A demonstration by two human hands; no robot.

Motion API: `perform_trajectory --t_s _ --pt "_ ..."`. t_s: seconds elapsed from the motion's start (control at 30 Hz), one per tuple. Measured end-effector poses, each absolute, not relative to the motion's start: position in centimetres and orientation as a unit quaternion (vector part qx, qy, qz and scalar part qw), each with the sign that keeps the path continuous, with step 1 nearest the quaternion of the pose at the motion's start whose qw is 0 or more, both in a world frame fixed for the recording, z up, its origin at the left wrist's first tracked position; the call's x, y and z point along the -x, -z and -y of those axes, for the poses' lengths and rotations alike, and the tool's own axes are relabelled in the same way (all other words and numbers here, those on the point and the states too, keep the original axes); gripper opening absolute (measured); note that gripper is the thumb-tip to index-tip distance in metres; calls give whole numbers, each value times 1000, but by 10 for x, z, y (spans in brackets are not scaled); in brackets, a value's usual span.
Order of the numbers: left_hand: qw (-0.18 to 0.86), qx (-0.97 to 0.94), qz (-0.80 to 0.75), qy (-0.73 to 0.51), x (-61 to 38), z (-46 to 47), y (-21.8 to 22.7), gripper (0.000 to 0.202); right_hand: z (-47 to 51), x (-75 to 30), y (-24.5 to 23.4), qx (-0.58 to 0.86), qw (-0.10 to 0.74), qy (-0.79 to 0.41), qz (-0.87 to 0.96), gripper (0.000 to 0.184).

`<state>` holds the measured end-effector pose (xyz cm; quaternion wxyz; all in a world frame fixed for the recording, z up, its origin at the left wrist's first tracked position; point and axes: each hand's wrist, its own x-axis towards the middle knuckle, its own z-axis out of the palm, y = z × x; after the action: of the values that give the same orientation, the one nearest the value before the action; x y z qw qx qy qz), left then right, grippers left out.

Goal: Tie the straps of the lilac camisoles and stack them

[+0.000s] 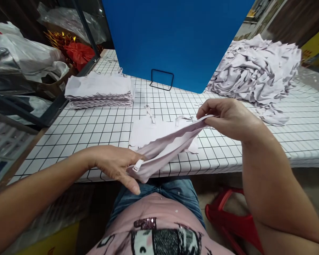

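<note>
A pale pinkish-white bra top (164,150) stretches slantwise between my two hands above the table's front edge. My right hand (227,117) pinches its upper right end between thumb and fingers. At the lower left end, my left hand (119,164) has its fingers tucked into the fabric's fold, their tips hidden, and its thumb stretched out apart. A white strap slider (137,165) shows beside those fingers. Beneath the held piece, another pale bra top (140,132) lies flat on the table, with thin straps looped at its far edge.
On the white checked table (101,136), a neat stack of pale garments (99,88) stands at left. A large loose heap of them (257,71) lies at right. A blue board (175,39) rises behind a black wire frame (162,79). A red stool (236,219) stands below right.
</note>
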<state>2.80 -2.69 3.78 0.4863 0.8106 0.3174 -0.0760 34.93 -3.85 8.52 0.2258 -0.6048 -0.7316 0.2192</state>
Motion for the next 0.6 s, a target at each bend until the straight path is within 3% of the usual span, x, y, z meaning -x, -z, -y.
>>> perform_trajectory --t_s 0.1,0.2,0.37,0.6 --pt "477 -807 -331 109 -32 22 -36 52 32 -345 -92 606 251 -183 732 15" --pt "531 -767 -359 35 -33 13 -27 49 11 -346 -94 614 288 -148 719 18" --pt "608 -651 -448 -83 -39 7 -17 60 -19 -344 -84 636 214 -137 729 27" --pt "625 -620 -435 -189 -55 3 -22 64 31 -293 -64 511 172 -339 771 30"
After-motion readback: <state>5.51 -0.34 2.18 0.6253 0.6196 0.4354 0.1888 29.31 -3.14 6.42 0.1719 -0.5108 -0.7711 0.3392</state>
